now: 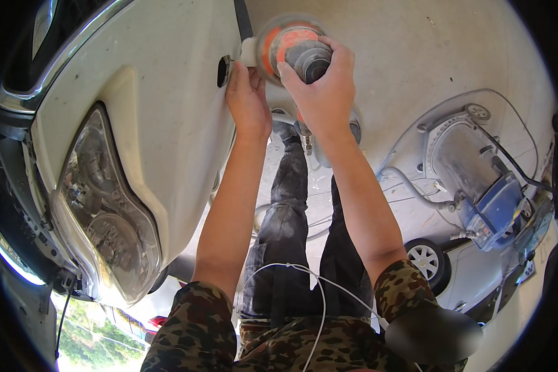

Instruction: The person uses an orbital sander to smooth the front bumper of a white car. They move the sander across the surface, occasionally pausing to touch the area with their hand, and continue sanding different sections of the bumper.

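Note:
My right hand [323, 79] grips the dusty orange and grey body of a disc sander [302, 51] from above. The sander's round pad [266, 51] looks blurred at its rim. A small pale piece [248, 51] shows at the pad's left edge, partly hidden by it. My left hand [249, 100] pinches at the piece's lower end, with the far fingers mostly hidden. Just left of my left fingertips, a dark slot [223, 71] opens in the white front body panel [181, 93] of a car.
A headlight [111, 204] sits in the panel to the left. A wheeled blue and grey machine [465, 167] with a hose [414, 190] stands on the concrete floor [400, 56] at right. Behind it is another car's wheel [425, 260]. A white cable [323, 297] crosses my lap.

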